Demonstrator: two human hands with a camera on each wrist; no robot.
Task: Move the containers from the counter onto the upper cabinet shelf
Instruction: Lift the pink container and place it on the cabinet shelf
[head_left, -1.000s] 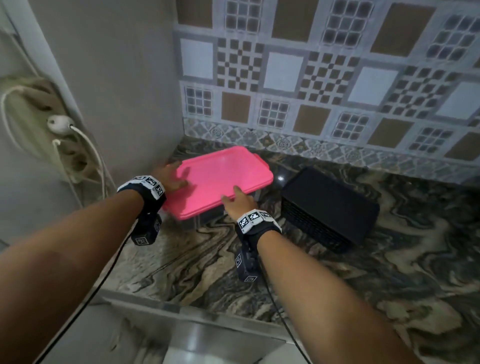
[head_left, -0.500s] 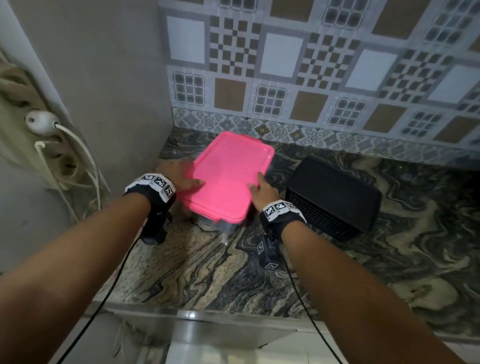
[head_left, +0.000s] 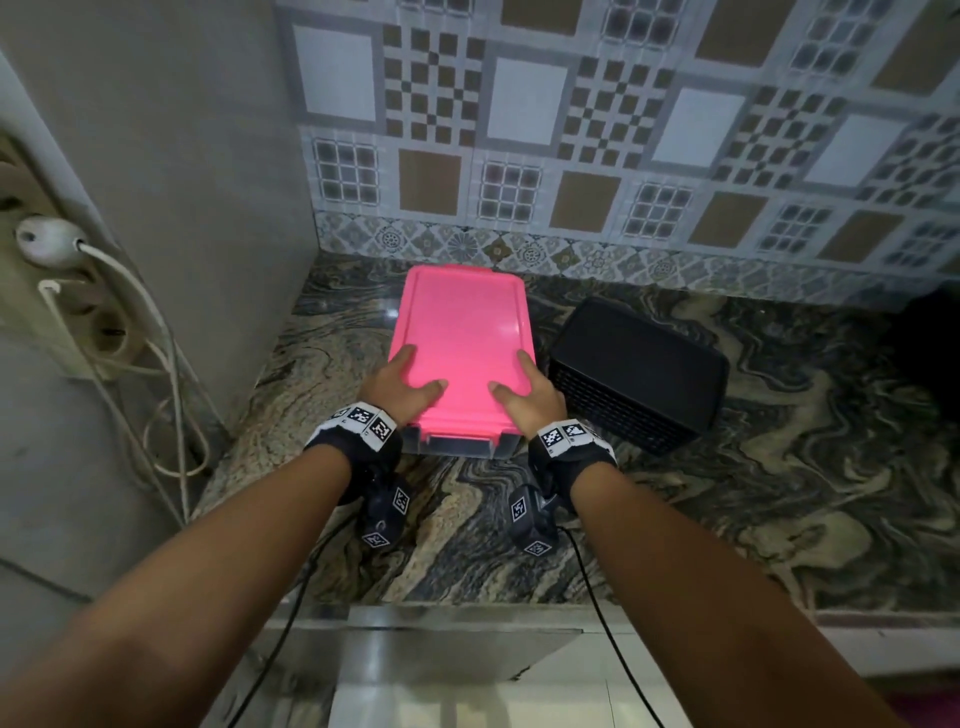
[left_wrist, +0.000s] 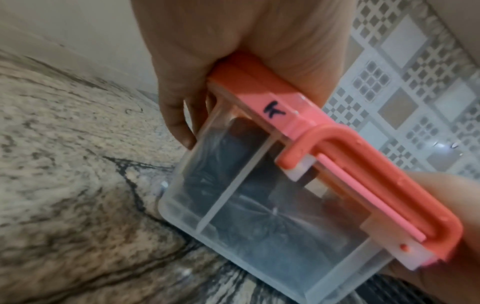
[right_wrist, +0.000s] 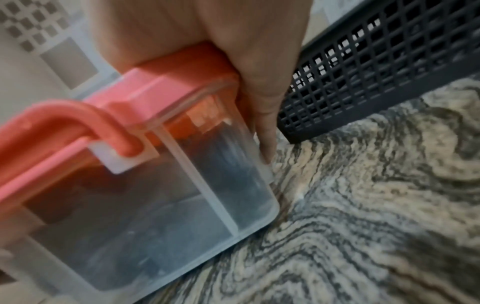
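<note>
The clear container (head_left: 457, 446) with the pink lid (head_left: 462, 343) sits on the marbled counter (head_left: 753, 499) near the tiled wall. The left hand (head_left: 397, 387) and right hand (head_left: 530, 397) grip its near corners, thumbs on the lid, fingers down the sides. A black mesh basket (head_left: 639, 374) lies upside down just beside it.

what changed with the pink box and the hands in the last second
The pink-lidded box was turned from lying crosswise to pointing its short end at the person. The left hand and right hand shifted to grip its near corners, thumbs on the lid. The black basket stayed put.
</note>
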